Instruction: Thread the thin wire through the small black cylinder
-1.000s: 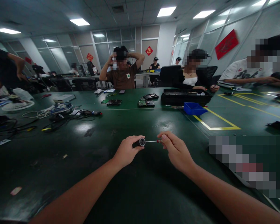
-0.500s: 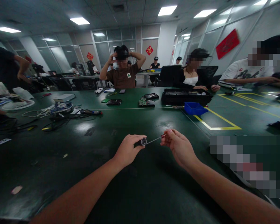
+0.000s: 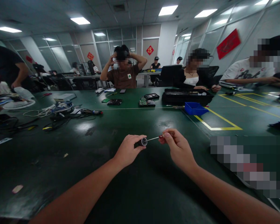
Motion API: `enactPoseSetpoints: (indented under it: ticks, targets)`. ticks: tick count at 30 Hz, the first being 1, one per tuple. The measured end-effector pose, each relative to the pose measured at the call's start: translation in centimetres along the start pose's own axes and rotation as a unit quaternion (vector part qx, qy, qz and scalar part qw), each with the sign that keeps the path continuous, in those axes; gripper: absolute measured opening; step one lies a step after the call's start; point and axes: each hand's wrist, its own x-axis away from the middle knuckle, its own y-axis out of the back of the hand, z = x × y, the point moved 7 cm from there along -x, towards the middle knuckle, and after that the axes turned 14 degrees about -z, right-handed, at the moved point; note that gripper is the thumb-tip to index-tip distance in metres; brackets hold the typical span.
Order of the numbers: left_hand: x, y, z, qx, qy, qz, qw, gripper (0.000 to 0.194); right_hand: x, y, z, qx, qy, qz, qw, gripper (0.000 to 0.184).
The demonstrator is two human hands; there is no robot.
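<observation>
My left hand (image 3: 130,150) is closed round a small black cylinder (image 3: 143,142), its open, silver-rimmed end turned toward the right and toward me. In my right hand (image 3: 177,146) is a thin screwdriver with a red handle (image 3: 162,136), pinched between thumb and fingers. The screwdriver's metal shaft (image 3: 152,138) points left, and its tip is at the cylinder's open end. How deep the tip sits inside I cannot tell. Both hands are held above the dark green table (image 3: 140,193).
Across the table lie circuit boards with drives (image 3: 147,102), a long black casing (image 3: 186,97) and a blue bin (image 3: 195,108). Tangled cables (image 3: 60,112) are at the left. A person in a brown shirt (image 3: 123,77) sits opposite; other people sit at the right.
My right hand has turned slightly and the screwdriver's shaft now lies closer to level, with its tip at the cylinder's opening. The left hand has stayed nearly still.
</observation>
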Motion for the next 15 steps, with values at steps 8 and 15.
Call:
enactPoseSetpoints:
  ticks: [8,15]
  targets:
    - [0.1,-0.1,0.3,0.009,0.004,-0.002,1.000,0.043,0.1,0.2,0.6,0.051,-0.002,-0.023,0.998,0.025]
    - [0.1,-0.1,0.5,-0.001,0.000,-0.002,1.000,0.042,0.0,0.3,1.4,0.138,0.029,-0.009,0.990,0.029]
